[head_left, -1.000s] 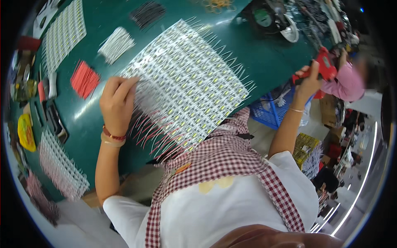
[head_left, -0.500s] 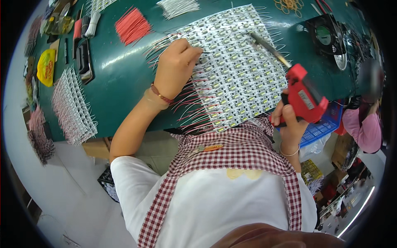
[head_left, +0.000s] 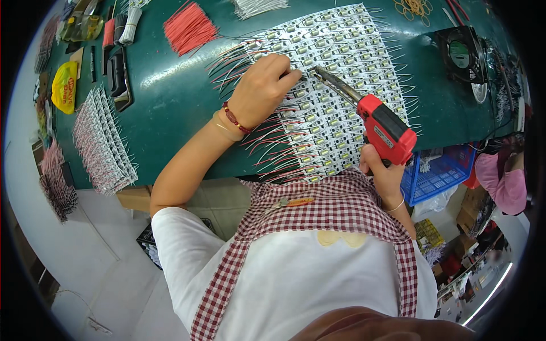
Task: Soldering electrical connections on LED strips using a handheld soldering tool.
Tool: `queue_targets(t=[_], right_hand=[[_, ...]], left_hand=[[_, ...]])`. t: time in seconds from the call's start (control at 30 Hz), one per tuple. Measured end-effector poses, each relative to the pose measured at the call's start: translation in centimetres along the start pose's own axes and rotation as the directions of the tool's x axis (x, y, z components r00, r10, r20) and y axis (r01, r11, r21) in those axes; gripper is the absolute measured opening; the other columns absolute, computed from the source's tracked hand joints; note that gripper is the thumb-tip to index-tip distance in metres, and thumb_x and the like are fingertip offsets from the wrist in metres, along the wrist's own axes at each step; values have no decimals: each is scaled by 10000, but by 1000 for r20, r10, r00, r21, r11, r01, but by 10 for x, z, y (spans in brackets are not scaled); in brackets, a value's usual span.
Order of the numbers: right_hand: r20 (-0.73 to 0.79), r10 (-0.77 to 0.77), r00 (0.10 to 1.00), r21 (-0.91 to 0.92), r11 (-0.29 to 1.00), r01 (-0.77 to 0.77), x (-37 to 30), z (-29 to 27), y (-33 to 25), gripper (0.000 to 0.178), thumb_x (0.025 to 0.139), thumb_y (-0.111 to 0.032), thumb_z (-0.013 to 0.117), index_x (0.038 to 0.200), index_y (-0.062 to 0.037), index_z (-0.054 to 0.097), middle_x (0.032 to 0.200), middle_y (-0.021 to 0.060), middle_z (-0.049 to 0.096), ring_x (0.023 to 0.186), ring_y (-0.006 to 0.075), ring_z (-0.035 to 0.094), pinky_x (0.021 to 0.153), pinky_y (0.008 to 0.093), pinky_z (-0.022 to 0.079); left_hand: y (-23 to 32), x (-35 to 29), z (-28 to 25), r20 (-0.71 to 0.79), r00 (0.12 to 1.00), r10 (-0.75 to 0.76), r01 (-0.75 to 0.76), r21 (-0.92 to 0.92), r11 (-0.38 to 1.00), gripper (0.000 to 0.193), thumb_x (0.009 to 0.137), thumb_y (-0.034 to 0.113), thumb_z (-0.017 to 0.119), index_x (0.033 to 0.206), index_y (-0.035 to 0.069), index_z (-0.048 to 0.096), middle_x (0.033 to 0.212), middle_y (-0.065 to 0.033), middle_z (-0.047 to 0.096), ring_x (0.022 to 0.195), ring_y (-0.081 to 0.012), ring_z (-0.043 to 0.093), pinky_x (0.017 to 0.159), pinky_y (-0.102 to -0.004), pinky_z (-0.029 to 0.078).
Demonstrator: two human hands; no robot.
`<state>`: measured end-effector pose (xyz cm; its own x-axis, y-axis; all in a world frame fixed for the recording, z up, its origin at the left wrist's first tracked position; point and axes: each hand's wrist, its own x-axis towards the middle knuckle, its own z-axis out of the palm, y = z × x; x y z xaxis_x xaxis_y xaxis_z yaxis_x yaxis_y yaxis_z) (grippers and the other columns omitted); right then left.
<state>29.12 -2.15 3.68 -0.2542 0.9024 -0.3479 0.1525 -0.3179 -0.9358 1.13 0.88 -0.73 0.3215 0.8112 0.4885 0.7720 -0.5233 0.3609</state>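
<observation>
In front of me a panel of small white circuit boards (head_left: 341, 113) lies on the green table, with yellowish components in rows and red and white wires (head_left: 273, 156) along its left side. My left hand (head_left: 264, 88) is pinched over the panel's left part; what sits between its fingertips is too small to make out. A red and black soldering gun (head_left: 387, 128) is in my right hand (head_left: 382, 173), fingers wrapped round its handle. Its metal tip points up and left, close to my left fingertips above the boards. Whether it touches a board I cannot tell.
Bundles of red wires (head_left: 190, 28) and white wires (head_left: 259, 5) lie at the back. A black fan (head_left: 460, 54) stands at the right. More wired boards (head_left: 102, 142) lie at the left near a yellow packet (head_left: 64, 88). A blue crate (head_left: 441, 173) is below the right table edge.
The soldering gun has swung left over the boards, its tip now beside my left fingertips. My left hand stays pinched over the panel's left side. The whole view has shifted slightly.
</observation>
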Motion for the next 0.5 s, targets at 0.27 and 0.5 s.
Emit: queue_targets(t=[0.27, 0.5], right_hand=[[6, -129, 992, -204, 971, 128, -1, -9, 29, 139, 789, -87, 727, 846, -34, 612, 680, -18, 589, 545, 67, 536, 494, 230, 423], [113, -82, 990, -170, 980, 101, -3, -14, 15, 149, 785, -101, 735, 858, -38, 622, 721, -14, 598, 571, 57, 525, 509, 230, 416]], left_hand=[[-1, 2, 0, 8, 1000, 4, -4, -15, 1000, 310, 635, -49, 596, 933, 25, 641, 773, -83, 501, 727, -241, 529, 653, -335, 456], [-1, 1, 1, 24, 1000, 3, -3, -3, 1000, 288, 647, -34, 597, 927, 24, 636, 791, -86, 511, 752, -253, 536, 684, -345, 462]])
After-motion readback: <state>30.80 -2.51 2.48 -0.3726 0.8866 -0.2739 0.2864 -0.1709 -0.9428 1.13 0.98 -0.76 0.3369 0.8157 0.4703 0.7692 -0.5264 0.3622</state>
